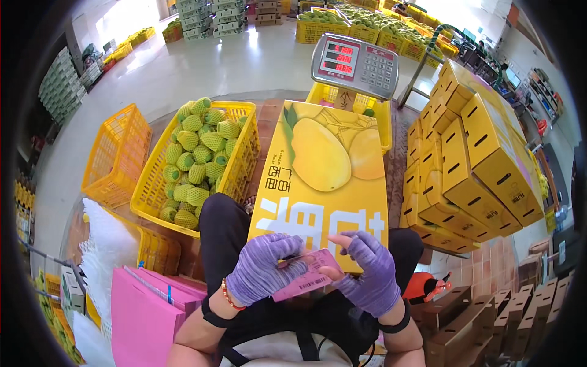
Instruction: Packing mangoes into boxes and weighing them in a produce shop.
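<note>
In front of my lap, my left hand (266, 269), in a purple fingerless glove, pinches a pink printed slip (309, 282) between thumb and fingers. My right hand (370, 272), gloved the same way, is at the slip's right edge. Its thumb tip meets or overlaps that edge, while the index finger is spread apart above it. Just beyond both hands lies a yellow carton (324, 202) with a mango picture on its top. The carton's near end is partly hidden by my hands.
A yellow crate (244, 159) of net-wrapped green mangoes stands left. A digital scale (354, 64) rises behind the carton, over another yellow crate (384, 122). Yellow cartons (452, 159) are stacked right. Pink sheets (147, 306) and white foam netting (110, 257) lie lower left, brown cartons (471, 324) lower right.
</note>
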The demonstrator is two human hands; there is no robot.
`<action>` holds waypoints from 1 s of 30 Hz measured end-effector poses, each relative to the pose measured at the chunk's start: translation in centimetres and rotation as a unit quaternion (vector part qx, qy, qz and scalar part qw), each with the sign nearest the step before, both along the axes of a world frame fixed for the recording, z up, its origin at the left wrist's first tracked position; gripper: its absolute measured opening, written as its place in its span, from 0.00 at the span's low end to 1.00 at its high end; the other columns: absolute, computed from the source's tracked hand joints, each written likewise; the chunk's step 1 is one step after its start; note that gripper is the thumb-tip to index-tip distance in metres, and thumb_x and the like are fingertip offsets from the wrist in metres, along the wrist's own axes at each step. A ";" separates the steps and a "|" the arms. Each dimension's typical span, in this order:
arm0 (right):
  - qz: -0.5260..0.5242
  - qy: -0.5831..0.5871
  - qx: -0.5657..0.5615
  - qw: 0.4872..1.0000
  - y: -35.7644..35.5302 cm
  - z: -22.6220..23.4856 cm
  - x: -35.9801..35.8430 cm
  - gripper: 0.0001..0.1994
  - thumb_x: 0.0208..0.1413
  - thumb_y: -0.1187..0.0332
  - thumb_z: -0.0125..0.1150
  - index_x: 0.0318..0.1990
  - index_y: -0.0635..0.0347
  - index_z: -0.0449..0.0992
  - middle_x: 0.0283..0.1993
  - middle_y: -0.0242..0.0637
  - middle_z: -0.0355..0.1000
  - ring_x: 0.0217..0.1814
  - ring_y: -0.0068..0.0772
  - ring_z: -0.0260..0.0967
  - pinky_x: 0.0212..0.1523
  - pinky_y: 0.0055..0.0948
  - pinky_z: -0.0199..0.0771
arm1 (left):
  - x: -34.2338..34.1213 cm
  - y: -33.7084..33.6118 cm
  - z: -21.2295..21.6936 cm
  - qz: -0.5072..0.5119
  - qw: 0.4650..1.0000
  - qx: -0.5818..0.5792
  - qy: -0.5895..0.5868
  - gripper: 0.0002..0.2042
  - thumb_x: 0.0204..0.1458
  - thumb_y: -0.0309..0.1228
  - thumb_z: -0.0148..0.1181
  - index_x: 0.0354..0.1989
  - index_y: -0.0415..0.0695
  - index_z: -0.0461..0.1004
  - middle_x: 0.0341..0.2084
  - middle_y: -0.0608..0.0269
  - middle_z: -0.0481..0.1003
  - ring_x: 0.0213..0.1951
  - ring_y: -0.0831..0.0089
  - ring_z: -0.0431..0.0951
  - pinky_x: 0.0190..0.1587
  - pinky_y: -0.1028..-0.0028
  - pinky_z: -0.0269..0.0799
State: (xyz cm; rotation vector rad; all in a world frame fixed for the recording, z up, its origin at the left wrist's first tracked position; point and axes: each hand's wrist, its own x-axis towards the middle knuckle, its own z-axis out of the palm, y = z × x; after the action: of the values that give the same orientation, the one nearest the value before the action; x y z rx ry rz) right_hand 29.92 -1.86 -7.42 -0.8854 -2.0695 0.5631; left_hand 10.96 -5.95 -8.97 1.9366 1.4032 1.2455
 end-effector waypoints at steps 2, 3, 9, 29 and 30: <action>0.021 0.000 0.021 1.000 0.5 -0.3 0.0 0.07 0.41 0.72 0.65 0.27 0.61 0.73 0.22 0.39 0.68 0.22 0.37 0.68 0.23 0.29 0.68 | -0.1 0.4 -0.2 -0.043 0.997 -0.030 0.052 0.10 0.37 0.29 0.67 0.29 0.42 0.75 0.19 0.59 0.72 0.23 0.63 0.74 0.29 0.72 0.70; 0.022 0.000 0.014 1.000 0.6 -0.3 0.3 0.07 0.41 0.72 0.65 0.27 0.61 0.73 0.22 0.39 0.68 0.22 0.37 0.68 0.23 0.29 0.68 | 0.1 0.6 -0.2 -0.088 0.984 -0.077 0.133 0.11 0.37 0.30 0.67 0.30 0.42 0.75 0.18 0.59 0.72 0.23 0.62 0.74 0.29 0.71 0.71; 0.036 0.040 -0.250 0.967 0.9 -0.5 1.6 0.05 0.42 0.75 0.66 0.25 0.64 0.74 0.21 0.31 0.70 0.21 0.17 0.64 0.22 0.20 0.64 | 1.9 2.2 0.4 -0.086 0.991 -0.037 0.099 0.07 0.40 0.31 0.62 0.28 0.46 0.73 0.19 0.59 0.71 0.25 0.60 0.73 0.28 0.69 0.69; 0.140 0.109 -0.519 0.836 1.4 -2.0 4.3 0.06 0.51 0.72 0.59 0.32 0.68 0.75 0.24 0.34 0.73 0.24 0.19 0.71 0.26 0.18 0.73 | 2.5 2.0 -0.4 -0.171 0.973 -0.139 0.069 0.04 0.42 0.29 0.64 0.26 0.45 0.75 0.15 0.62 0.69 0.19 0.66 0.70 0.24 0.72 0.65; 0.139 0.110 -0.519 0.836 1.4 -2.1 4.4 0.06 0.51 0.72 0.59 0.32 0.68 0.75 0.24 0.34 0.73 0.24 0.19 0.71 0.26 0.18 0.73 | 2.5 2.1 -0.5 -0.171 0.974 -0.136 0.062 0.04 0.42 0.29 0.64 0.26 0.45 0.75 0.15 0.62 0.69 0.19 0.66 0.70 0.24 0.72 0.65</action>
State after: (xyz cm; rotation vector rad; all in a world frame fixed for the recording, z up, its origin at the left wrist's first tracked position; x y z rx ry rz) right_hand 34.33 -0.44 -9.50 -1.0036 -1.5911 1.9592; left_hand 13.45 -3.80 -9.44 1.9809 1.1619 0.7450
